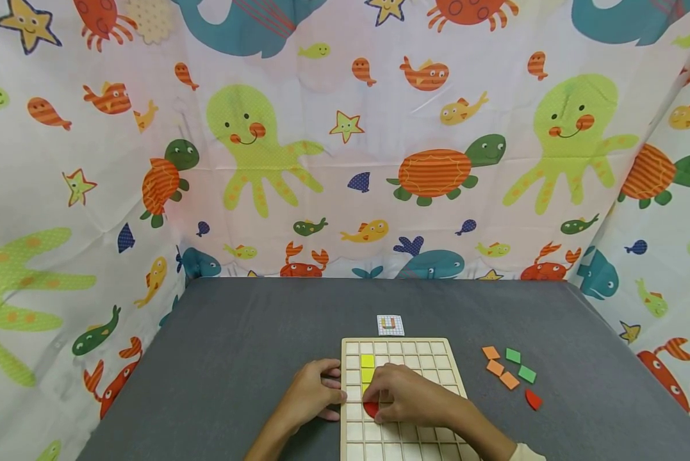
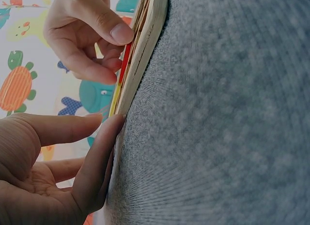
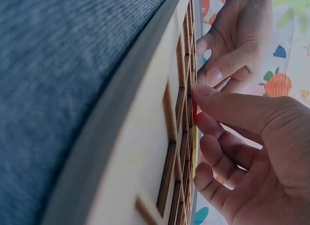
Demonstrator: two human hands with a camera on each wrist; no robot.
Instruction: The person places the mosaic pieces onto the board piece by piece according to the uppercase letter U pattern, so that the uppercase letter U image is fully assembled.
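A wooden grid board (image 1: 400, 432) lies on the grey table. Yellow square tiles (image 1: 368, 361) fill a column of its cells near the left side, and a red tile with a curved edge (image 1: 371, 409) is just below them. My right hand (image 1: 416, 396) reaches over the board and pinches this red tile between thumb and fingers; in the left wrist view the red tile (image 2: 126, 60) shows edge-on at the fingertips. My left hand (image 1: 310, 394) is at the board's left edge, its fairly straight fingers touching the rim, as the left wrist view also shows.
Right of the board lie several loose tiles: orange squares (image 1: 495, 367), green squares (image 1: 527, 374) and a red quarter-circle (image 1: 533, 399). A small pattern card (image 1: 391, 325) with a U shape stands behind the board. A sea-animal curtain (image 1: 333, 160) surrounds the table.
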